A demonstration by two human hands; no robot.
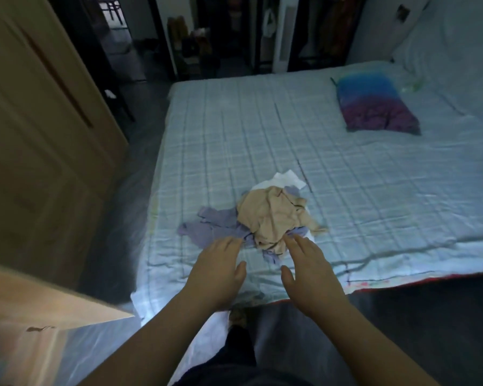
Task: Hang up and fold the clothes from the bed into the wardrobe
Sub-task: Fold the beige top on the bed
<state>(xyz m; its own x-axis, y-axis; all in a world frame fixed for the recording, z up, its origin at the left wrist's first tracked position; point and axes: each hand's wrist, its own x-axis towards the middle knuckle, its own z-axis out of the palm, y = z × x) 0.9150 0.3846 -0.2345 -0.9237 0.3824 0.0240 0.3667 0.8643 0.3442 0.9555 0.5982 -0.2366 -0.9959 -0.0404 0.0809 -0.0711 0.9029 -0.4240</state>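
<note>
A small heap of clothes lies near the front edge of the bed (360, 176). A beige garment (273, 215) is on top, a lilac garment (209, 228) spreads out to its left, and a white piece (286, 178) shows behind. My left hand (221, 271) stretches toward the lilac garment, fingers straight, fingertips at its near edge. My right hand (310, 263) reaches forward too, fingers straight, tips at the lower edge of the beige garment. Neither hand holds anything.
A wooden wardrobe door (39, 121) stands open on the left, and another wooden panel edge (53, 307) juts in at lower left. A blue-and-purple pillow (374, 104) lies far right on the bed. Dark shelves and hanging clothes (329, 26) are behind the bed.
</note>
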